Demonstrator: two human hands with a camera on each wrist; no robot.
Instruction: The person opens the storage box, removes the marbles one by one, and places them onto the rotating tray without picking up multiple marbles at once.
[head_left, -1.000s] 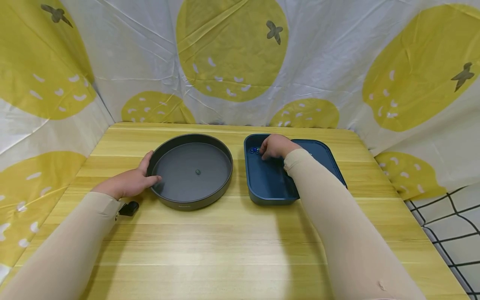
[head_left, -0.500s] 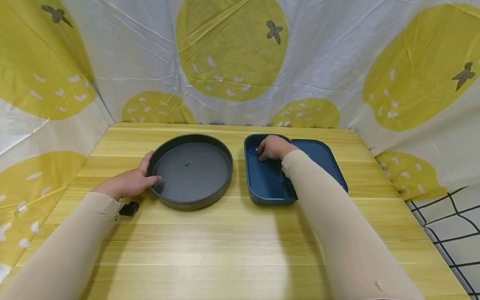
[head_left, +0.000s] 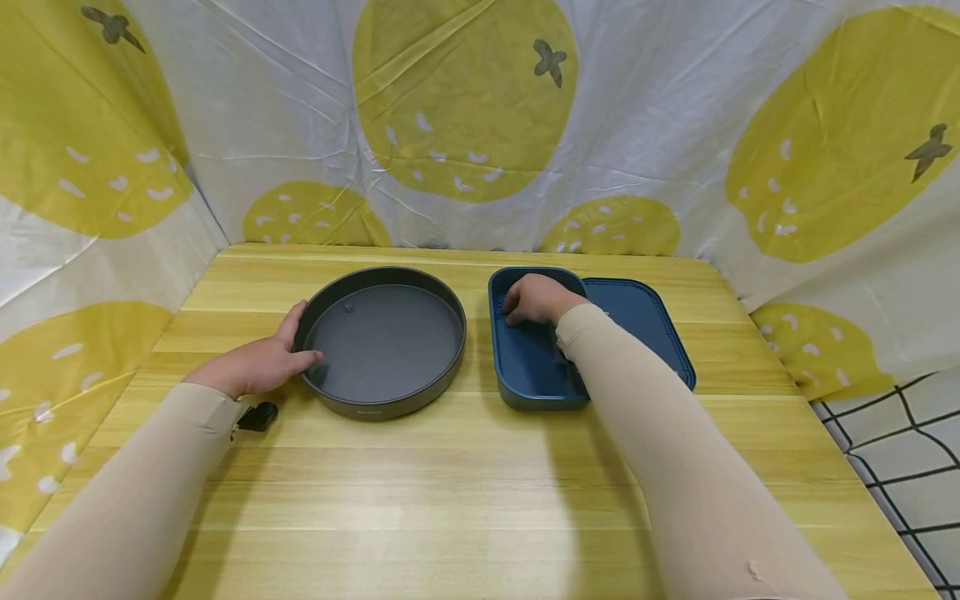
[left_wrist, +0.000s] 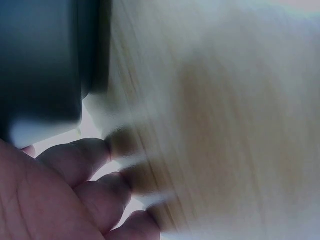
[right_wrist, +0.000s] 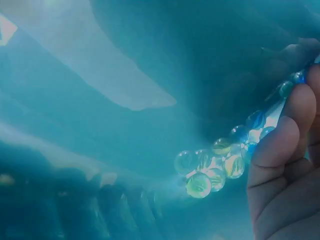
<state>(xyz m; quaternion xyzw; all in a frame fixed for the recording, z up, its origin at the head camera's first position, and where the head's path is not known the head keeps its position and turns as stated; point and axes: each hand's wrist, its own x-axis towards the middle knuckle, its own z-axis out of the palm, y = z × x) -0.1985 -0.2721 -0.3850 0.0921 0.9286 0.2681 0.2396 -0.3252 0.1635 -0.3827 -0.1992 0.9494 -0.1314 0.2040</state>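
My left hand [head_left: 262,362] holds the left side of a round dark grey pan [head_left: 390,375], thumb over the rim, other fingers outside near the tabletop in the left wrist view. One small glass marble [head_left: 348,308] is on the pan's floor, toward the back left. My right hand [head_left: 540,300] reaches into the back of a blue rectangular box [head_left: 536,383], fingers bent downward. In the right wrist view, several clear, yellow-green and blue marbles [right_wrist: 198,185] lie clustered along the box's end, right by my fingertips. I cannot tell whether a marble is between those fingers.
A flat blue lid [head_left: 645,312] lies right against the box's right side, partly behind my right forearm. Both vessels stand on a wooden table [head_left: 420,492]. A yellow-and-white patterned curtain [head_left: 637,108] hangs behind and at the sides.
The marble in the pan has rolled from near the middle toward the back left. My right hand has shifted a little left inside the box, covering more marbles. My left hand stays put.
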